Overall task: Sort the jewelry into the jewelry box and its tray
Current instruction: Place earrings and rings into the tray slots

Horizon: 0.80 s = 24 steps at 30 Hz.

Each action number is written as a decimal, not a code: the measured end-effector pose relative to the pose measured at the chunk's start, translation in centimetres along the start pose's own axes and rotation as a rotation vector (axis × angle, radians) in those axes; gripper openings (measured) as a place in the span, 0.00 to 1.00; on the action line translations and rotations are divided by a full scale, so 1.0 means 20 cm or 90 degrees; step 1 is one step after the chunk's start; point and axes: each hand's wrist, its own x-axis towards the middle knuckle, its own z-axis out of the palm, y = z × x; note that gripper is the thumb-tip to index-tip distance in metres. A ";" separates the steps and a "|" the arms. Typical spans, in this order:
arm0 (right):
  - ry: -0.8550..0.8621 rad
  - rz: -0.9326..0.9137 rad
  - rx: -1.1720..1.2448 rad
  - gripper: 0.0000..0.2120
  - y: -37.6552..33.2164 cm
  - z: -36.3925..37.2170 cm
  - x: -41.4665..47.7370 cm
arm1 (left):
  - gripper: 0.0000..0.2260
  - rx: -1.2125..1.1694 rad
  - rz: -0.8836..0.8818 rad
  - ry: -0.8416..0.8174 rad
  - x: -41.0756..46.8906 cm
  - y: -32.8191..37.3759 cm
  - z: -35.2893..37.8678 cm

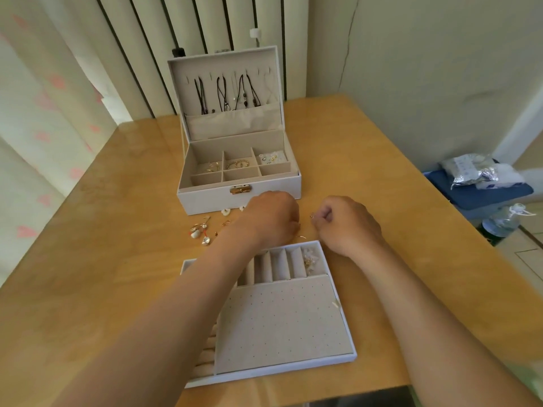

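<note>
Honey-coloured wooden tabletop [88, 289] fills the view, backed by a pale curtain with dark stripes [205, 22] and a cream wall. The right hand [348, 226] is curled, its grip clamped between thumb and forefinger on a tiny gold-coloured jewelry piece [312, 216], held just above the wood. The left hand [271, 218] is just beside it, knuckles up and fingers bent downward. Its grip is hidden under the hand, so I cannot tell whether it holds anything.

A thin gold hoop [300, 237] lies on the tabletop by that hand's fingertips, near the far rim of the white removable tray [349, 355]. Both forearms cross over this tray, which lies nearest the person. It has a beige perforated panel [282, 321], a row of padded slots along its far edge, and a corner slot holding a few small pale and gold pieces [310, 259].

Left of the left hand, a loose cluster of gold, white and red jewelry [201, 232] lies scattered on the tabletop. Beyond the hands stands the white rectangular jewelry box [205, 201], its lid upright. Dark cord necklaces [229, 95] hang inside the lid, gold rings [238, 163] lie in two back compartments, and small earrings [271, 158] lie in the back right one. Off the tabletop's right edge sit a blue container [482, 195] and a clear plastic bottle [502, 223].
</note>
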 end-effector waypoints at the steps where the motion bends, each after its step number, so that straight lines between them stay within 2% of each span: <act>1: 0.001 -0.008 0.036 0.07 0.02 0.00 0.00 | 0.06 0.004 0.007 -0.005 0.00 0.00 0.00; 6: -0.005 -0.042 0.208 0.07 0.06 -0.04 0.00 | 0.04 -0.046 0.007 -0.024 0.00 -0.05 0.01; 9: -0.019 -0.067 0.292 0.06 0.05 -0.06 0.00 | 0.04 -0.134 0.002 0.017 -0.01 -0.05 -0.01; 14: -0.090 -0.040 0.490 0.06 0.00 -0.09 -0.04 | 0.04 -0.459 -0.048 0.111 -0.07 -0.04 -0.08; 18: -0.169 0.007 0.681 0.05 -0.02 -0.12 -0.06 | 0.02 -0.718 -0.095 0.086 -0.12 -0.02 -0.10; 21: -0.246 0.019 0.793 0.03 -0.03 -0.12 -0.07 | 0.03 -0.782 -0.102 0.079 -0.15 -0.01 -0.10; 24: -0.275 0.022 0.840 0.03 -0.03 -0.11 -0.08 | 0.05 -0.824 -0.109 0.078 -0.17 0.01 -0.10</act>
